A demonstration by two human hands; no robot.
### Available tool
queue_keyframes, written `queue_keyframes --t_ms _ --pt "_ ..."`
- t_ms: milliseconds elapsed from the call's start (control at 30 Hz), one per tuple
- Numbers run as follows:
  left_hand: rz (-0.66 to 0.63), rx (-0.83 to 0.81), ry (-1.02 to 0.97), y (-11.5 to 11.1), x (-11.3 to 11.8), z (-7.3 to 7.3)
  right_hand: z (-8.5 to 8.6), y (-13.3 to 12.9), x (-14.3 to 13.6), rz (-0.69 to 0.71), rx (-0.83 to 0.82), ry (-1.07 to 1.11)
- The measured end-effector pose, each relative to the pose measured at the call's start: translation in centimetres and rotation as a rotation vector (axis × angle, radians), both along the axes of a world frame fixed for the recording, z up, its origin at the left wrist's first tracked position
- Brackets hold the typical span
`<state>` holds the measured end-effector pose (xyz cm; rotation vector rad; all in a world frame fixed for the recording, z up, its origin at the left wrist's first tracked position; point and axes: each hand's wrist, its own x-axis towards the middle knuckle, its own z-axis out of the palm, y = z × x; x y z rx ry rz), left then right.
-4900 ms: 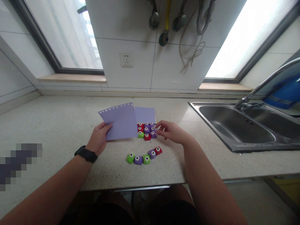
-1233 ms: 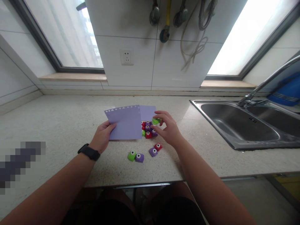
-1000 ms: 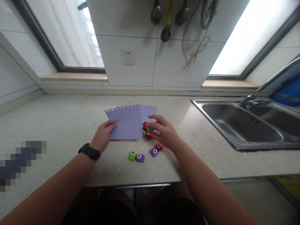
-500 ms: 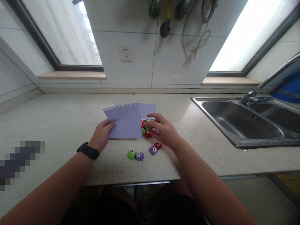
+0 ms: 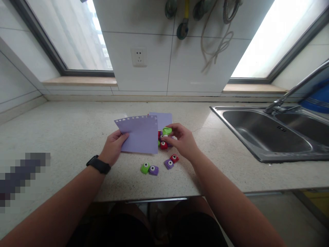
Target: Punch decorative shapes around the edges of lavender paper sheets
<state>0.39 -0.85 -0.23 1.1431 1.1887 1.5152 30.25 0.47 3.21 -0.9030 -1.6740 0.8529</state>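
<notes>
The person's left hand (image 5: 114,148) pinches a perforated purple sheet (image 5: 140,135) at its nine-o'clock side; the right hand (image 5: 182,138) pinches a green punch (image 5: 167,131) beyond the sheet's three-o'clock edge. Four loose punches (image 5: 155,172) lie toward five o'clock.

Lilac paper (image 5: 141,137), green punch (image 5: 167,130), speckled counter (image 5: 77,130) — off-white

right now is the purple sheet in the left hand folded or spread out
Spread out: the left hand pinches the purple sheet near its left edge, and its broad face shows no visible fold.
</notes>
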Motion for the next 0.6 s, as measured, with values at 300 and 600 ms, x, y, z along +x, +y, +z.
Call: queue_keyframes --t_ms 300,600 --pt "-0.039 -0.018 0.097 -0.36 0.08 0.43 0.09 -0.10 -0.98 0.089 -0.228 0.215" --pt "-0.054 -0.020 0.114 -0.60 0.24 0.74 -0.03 -0.19 -1.13 0.085 -0.228 0.183"
